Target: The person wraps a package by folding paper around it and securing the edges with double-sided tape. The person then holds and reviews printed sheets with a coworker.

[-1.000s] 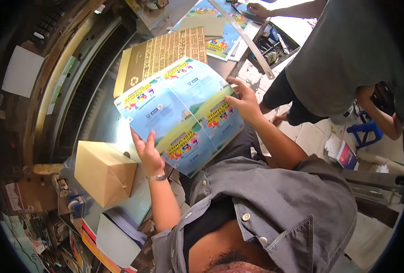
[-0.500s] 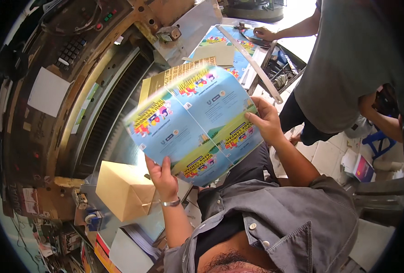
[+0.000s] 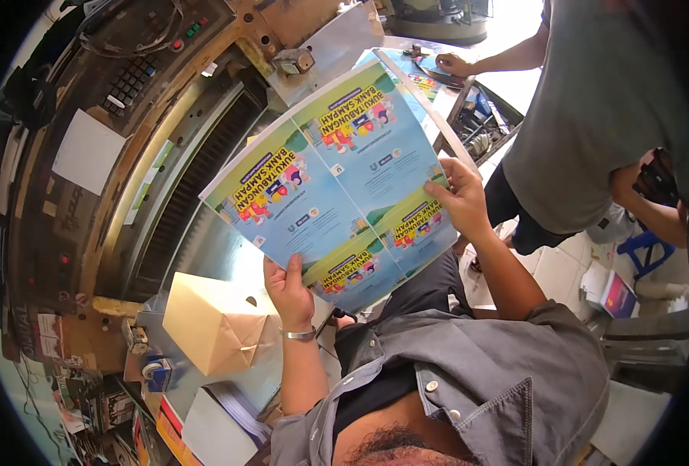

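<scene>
Between my two hands is a large printed sheet (image 3: pixel 337 194), blue, green and yellow, with a cover design repeated in panels and white lines between them. Whether it is one sheet or a stack, I cannot tell. My left hand (image 3: pixel 288 291) grips its near left edge, thumb on the printed face. At the right edge my right hand (image 3: pixel 462 198) pinches it the same way, fingers behind. The sheet is tilted and hides part of the machine table behind it. A wrapped tan paper package (image 3: pixel 212 322) lies close to my left wrist.
On the left stands a large machine with a keypad (image 3: pixel 129 84) and a dark slot (image 3: pixel 228 124). A co-worker (image 3: pixel 593 116) stands at the right, one hand (image 3: pixel 455 65) over a far table. A blue stool (image 3: pixel 646 247) and a stack of paper (image 3: pixel 220 427) are nearby.
The sheet's far edge has risen and flattened out, so more of its print shows and it covers the brown wrapping behind. Both my hands keep their hold, the left shifting slightly right.
</scene>
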The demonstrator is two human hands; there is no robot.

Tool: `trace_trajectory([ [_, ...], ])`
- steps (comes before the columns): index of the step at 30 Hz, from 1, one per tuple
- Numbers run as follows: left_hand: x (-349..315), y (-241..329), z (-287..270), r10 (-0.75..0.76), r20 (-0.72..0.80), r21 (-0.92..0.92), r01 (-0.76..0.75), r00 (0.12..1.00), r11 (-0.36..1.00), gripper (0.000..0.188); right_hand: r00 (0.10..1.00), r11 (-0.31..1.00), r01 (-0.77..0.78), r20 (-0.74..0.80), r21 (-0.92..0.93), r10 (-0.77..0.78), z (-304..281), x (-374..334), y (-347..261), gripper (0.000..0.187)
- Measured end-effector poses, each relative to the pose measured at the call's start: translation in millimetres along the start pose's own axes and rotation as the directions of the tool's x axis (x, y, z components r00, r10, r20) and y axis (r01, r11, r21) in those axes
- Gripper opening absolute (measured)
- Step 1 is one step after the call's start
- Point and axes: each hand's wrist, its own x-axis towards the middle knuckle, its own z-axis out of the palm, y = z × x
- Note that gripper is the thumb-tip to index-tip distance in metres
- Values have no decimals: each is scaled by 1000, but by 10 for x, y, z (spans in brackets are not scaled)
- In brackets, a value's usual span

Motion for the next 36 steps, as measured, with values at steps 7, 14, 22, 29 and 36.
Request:
trace_trajectory([
  [7,-97,103,-9,29,-36,-29,-30,999,999,49,999,999,44,27,-31,-43,-77,1,30,35],
  [14,-31,293,124,59,-105,-8,-60,993,998,44,977,964,-185,70,-190,201,-96,-63,16,36],
  [22,223,383,310,53,-126,-121,-68,991,990,47,923,897,-309,127,-316,362,-313,-113,-67,49],
  [29,667,-50,774,10,22,-148,-7,1000,989,45,959,614,-282,-204,-737,195,-793,-231,-49,47],
  [36,775,-360,1077,-89,58,-167,98,994,981,41,961,731,-239,-265,-639,83,-1080,-412,-210,23],
])
